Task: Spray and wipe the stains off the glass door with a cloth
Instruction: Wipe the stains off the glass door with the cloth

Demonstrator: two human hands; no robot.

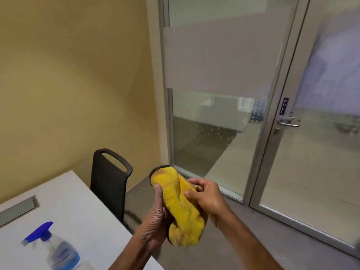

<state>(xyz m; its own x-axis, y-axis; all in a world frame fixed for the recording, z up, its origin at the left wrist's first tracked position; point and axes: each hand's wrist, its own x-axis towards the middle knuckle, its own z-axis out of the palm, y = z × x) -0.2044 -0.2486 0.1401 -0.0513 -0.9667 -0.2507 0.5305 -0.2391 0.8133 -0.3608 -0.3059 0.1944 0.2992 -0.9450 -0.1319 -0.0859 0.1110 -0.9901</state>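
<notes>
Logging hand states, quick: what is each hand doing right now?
Left hand: closed on the yellow cloth.
Right hand: closed on the same cloth.

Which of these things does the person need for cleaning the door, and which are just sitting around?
Needed:
yellow cloth, held in both hands
spray bottle on the table
glass door

Just there:
white table
black chair

Office mtg room: white desk [81,207] w/ cable-port flap [18,210], black office chair [109,184], alu-framed glass door [315,149] w/ frosted band, beige wall [68,84].
</notes>
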